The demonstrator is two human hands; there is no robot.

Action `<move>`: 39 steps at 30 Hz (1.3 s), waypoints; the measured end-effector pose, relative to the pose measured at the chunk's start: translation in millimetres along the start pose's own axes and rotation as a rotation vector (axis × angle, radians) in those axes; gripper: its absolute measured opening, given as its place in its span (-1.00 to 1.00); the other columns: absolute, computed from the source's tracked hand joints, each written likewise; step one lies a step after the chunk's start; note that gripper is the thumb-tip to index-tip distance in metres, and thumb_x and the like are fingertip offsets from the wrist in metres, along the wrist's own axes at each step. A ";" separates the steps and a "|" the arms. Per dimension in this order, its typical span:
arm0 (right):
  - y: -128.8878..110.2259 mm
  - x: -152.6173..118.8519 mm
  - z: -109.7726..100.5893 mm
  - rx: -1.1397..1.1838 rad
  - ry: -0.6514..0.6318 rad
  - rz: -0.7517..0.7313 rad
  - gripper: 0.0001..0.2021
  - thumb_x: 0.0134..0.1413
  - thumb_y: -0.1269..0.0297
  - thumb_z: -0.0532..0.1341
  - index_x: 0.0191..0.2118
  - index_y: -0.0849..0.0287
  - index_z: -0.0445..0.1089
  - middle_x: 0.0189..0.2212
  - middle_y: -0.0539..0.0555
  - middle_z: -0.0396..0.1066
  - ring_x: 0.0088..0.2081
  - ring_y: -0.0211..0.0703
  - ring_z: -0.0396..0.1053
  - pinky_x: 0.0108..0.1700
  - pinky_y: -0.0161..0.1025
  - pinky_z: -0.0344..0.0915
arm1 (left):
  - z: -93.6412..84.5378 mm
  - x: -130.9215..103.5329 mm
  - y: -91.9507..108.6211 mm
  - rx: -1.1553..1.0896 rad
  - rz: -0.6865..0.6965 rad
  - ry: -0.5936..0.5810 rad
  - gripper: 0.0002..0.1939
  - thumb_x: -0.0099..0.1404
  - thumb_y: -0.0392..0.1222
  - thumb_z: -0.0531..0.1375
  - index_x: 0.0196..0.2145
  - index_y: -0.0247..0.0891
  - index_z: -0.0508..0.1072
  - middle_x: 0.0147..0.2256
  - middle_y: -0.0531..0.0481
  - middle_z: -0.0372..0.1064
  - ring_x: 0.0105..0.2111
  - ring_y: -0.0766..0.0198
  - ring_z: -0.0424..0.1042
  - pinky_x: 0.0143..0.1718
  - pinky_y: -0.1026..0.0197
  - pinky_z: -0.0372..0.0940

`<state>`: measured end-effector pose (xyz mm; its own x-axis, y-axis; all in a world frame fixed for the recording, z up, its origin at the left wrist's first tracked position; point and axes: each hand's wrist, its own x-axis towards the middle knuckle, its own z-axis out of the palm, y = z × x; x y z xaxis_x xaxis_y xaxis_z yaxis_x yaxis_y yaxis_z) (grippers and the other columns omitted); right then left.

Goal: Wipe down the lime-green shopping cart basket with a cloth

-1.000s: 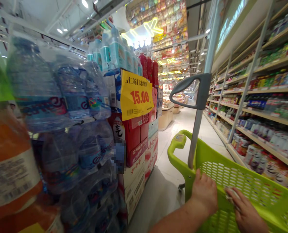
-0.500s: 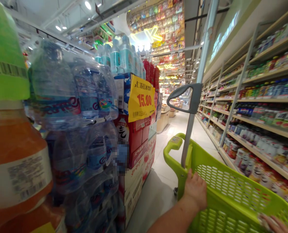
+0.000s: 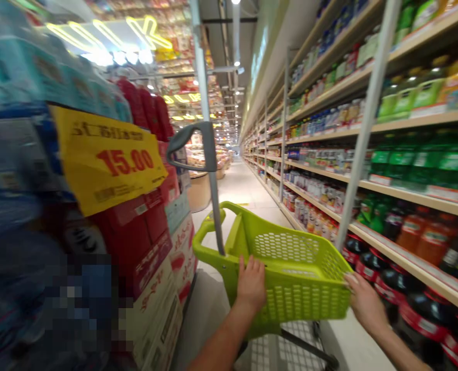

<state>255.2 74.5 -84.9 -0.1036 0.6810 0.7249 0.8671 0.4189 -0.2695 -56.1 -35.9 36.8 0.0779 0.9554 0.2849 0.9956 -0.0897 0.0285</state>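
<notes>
A lime-green shopping cart (image 3: pixel 290 304) stands in the aisle before me, its upper basket perforated and no goods visible in it. My left hand (image 3: pixel 252 281) is closed over the near side rim, fingers curled inward. At the basket's right end, my right hand (image 3: pixel 362 299) grips the corner of the rim. A metal pole (image 3: pixel 214 206) rises from the cart's left end and carries a grey loop handle (image 3: pixel 192 147); neither hand touches it. Beneath the basket, a wire lower rack (image 3: pixel 269 353) shows in part.
Stacked drink cartons (image 3: pixel 151 288) with a yellow price sign (image 3: pixel 113 159) reading 15.00 stand close on the left. Shelves of bottles (image 3: pixel 418 159) line the right side. Between them, the tiled aisle floor (image 3: pixel 234 180) runs ahead past a display stand (image 3: pixel 198 193).
My view has swung right and moved forward along the carton stack. More of the cart and right shelves shows. My right hand, barely visible before, is now plainly on the rim.
</notes>
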 end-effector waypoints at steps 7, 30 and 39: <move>-17.8 11.3 3.4 0.099 -0.060 -0.054 -0.46 -0.19 0.63 -0.08 -0.08 0.12 0.35 0.01 0.09 0.28 0.09 -0.14 0.14 0.08 -0.03 0.16 | 23.9 8.0 7.4 0.110 0.106 0.097 -0.43 0.06 -0.25 0.02 0.08 -0.24 0.21 0.09 -0.11 0.19 0.16 0.05 0.02 0.17 -0.18 -0.27; -44.9 12.2 17.9 0.149 -0.067 -0.207 -0.44 -0.18 0.67 -0.09 -0.03 0.19 0.32 0.05 0.13 0.24 0.16 -0.10 0.03 0.09 -0.02 0.16 | 42.8 16.8 17.7 0.157 0.087 0.159 -0.43 0.08 -0.18 0.05 0.09 -0.29 0.20 0.12 -0.11 0.15 0.17 0.03 -0.02 0.17 -0.21 -0.30; -18.3 11.6 11.3 0.148 -0.027 -0.034 -0.46 -0.21 0.64 -0.08 -0.08 0.18 0.36 0.03 0.17 0.26 0.14 -0.06 0.07 0.10 0.04 0.13 | 44.9 19.5 23.0 0.160 0.051 0.148 -0.43 0.09 -0.17 0.04 0.10 -0.30 0.19 0.13 -0.10 0.12 0.18 0.02 -0.06 0.18 -0.20 -0.33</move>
<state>232.6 81.5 -78.8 -0.1463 0.6802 0.7182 0.7819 0.5243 -0.3373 -29.3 -6.7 0.0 0.1312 0.8980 0.4200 0.9872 -0.0793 -0.1386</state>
